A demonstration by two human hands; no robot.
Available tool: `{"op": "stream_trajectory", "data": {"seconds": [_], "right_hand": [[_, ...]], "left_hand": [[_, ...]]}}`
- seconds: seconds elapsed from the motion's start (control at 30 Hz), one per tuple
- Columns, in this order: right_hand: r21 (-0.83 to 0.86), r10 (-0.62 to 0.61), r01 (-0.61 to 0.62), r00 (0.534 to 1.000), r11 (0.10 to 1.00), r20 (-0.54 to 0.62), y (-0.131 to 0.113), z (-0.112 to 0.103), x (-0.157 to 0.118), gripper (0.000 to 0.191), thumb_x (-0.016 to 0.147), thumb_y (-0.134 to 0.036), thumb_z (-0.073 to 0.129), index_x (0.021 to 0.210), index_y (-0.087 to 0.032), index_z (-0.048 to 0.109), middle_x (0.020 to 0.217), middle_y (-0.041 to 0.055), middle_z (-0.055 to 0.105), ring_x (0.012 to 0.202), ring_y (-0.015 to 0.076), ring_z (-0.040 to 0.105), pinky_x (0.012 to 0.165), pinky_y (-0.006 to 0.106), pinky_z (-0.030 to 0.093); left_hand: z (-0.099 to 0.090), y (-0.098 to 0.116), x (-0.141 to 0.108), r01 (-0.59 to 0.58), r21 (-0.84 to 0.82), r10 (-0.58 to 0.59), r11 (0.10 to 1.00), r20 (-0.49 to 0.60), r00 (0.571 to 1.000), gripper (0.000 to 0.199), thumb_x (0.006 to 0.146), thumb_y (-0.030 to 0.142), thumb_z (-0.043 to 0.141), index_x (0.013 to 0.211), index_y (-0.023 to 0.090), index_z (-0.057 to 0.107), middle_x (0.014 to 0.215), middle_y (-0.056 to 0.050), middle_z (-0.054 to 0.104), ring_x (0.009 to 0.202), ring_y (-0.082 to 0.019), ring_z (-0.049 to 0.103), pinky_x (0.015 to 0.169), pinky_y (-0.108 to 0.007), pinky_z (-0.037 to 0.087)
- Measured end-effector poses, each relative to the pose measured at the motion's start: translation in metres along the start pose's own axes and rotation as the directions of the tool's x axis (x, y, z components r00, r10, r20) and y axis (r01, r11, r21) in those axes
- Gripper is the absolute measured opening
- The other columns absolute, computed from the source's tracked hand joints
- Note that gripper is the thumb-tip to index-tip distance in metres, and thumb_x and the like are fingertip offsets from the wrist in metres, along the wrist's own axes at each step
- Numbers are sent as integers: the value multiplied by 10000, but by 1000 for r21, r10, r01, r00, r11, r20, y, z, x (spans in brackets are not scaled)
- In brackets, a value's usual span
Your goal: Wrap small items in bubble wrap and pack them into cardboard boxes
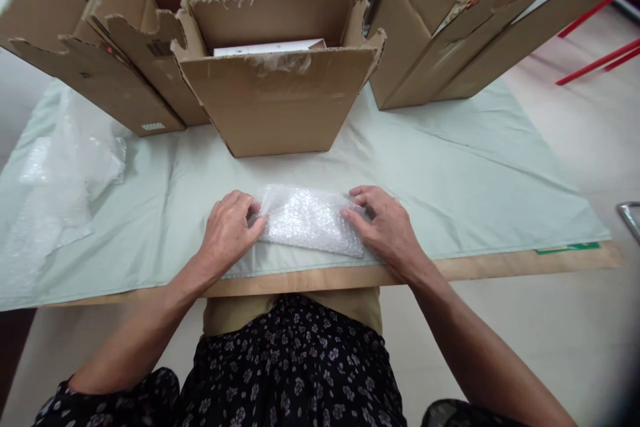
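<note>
A flat, folded piece of bubble wrap (307, 217) lies near the front edge of the table, right in front of me. Its surface is shiny, and whether anything is wrapped inside cannot be made out. At its left end, my left hand (231, 225) is closed on the edge, the thumb on top. The opposite end is pinched by my right hand (383, 221), thumb above and fingers curled behind. Straight behind the bubble wrap stands a brown cardboard box (280, 103) with a white flat box (270, 48) inside.
More loose bubble wrap (75, 160) is heaped at the left on the pale green cloth (450, 167). Several open cardboard boxes stand along the back, including one at the right (410, 47) and one at the left (95, 80). Red metal bars (600, 63) show beyond the table.
</note>
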State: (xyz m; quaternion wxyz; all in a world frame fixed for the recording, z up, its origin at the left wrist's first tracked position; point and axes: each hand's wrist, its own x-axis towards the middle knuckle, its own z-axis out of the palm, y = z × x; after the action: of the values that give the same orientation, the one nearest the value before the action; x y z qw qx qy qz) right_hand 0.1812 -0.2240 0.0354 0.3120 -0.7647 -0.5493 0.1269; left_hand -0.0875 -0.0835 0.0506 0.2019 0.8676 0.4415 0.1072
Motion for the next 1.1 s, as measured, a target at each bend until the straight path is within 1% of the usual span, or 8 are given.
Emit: {"op": "stream_trajectory", "data": {"seconds": [0.2, 0.43, 0.6, 0.73, 0.83, 0.97, 1.03, 1.1], "right_hand": [[487, 174, -258, 962, 835, 211, -32, -11, -42, 436, 924, -418, 675, 1294, -204, 586, 766, -21, 591, 648, 147, 559, 598, 290, 445], [612, 174, -352, 927, 708, 332, -68, 23, -92, 690, 983, -394, 609, 1624, -211, 429, 807, -25, 560, 672, 132, 573, 647, 308, 503], [611, 220, -447, 884, 654, 412, -65, 23, -90, 570, 965, -420, 631, 1491, -199, 625, 743, -18, 604, 636, 122, 579, 601, 281, 499], [622, 249, -524, 843, 582, 478, -60, 19, -83, 460, 920, -478, 688, 1247, -161, 758, 675, -1, 657, 579, 114, 578, 546, 256, 500], [677, 263, -538, 841, 503, 473, -61, 21, -80, 427, 905, -492, 736, 1179, -165, 756, 689, 3, 704, 545, 101, 590, 557, 253, 528], [733, 231, -554, 832, 395, 504, -61, 22, -80, 447, 930, -510, 730, 1223, -173, 721, 741, 28, 757, 505, 94, 589, 531, 252, 521], [750, 188, -498, 865, 436, 465, -58, 18, -82, 466, 960, -488, 705, 1315, -186, 681, 863, 58, 788, 552, 117, 637, 514, 266, 528], [726, 167, -311, 949, 613, 266, -56, 11, -84, 424, 989, -387, 692, 1378, -222, 650, 986, 65, 788, 653, 138, 690, 544, 280, 558]], "left_hand": [[-26, 0, 18, 113, -209, -112, 971, 19, 994, 264, 848, 302, 603, 1095, 215, 634, 926, -22, 727, 733, -184, 614, 738, -345, 501], [-10, 11, 68, -181, 65, 178, 981, 49, 983, 474, 865, 182, 622, 1337, 172, 656, 1158, -116, 750, 1082, -312, 666, 1013, -497, 511], [6, 12, 3, -472, 20, 462, 881, -245, 852, 322, 970, 206, 598, 1278, 155, 673, 1180, -133, 722, 1108, -292, 644, 978, -488, 532], [6, 9, -66, -641, -172, 625, 748, -139, 768, 387, 941, 369, 721, 1264, 168, 647, 1133, -117, 731, 1074, -279, 657, 959, -484, 558], [14, 10, -86, -633, -115, 624, 766, -103, 774, 572, 910, 448, 769, 1350, 122, 602, 1188, -177, 727, 1098, -317, 661, 961, -519, 562], [27, 16, -83, -579, -78, 550, 811, -234, 802, 334, 956, 160, 648, 1290, 139, 637, 1066, -129, 768, 1009, -267, 691, 930, -472, 572], [28, 17, -78, -506, -164, 448, 847, -292, 845, 278, 963, 91, 593, 1221, 157, 673, 969, -85, 779, 903, -223, 700, 866, -418, 581], [25, 18, -73, -380, -289, 307, 878, -267, 913, 247, 986, 137, 600, 1210, 169, 697, 978, -75, 796, 856, -201, 709, 829, -384, 589]]}}
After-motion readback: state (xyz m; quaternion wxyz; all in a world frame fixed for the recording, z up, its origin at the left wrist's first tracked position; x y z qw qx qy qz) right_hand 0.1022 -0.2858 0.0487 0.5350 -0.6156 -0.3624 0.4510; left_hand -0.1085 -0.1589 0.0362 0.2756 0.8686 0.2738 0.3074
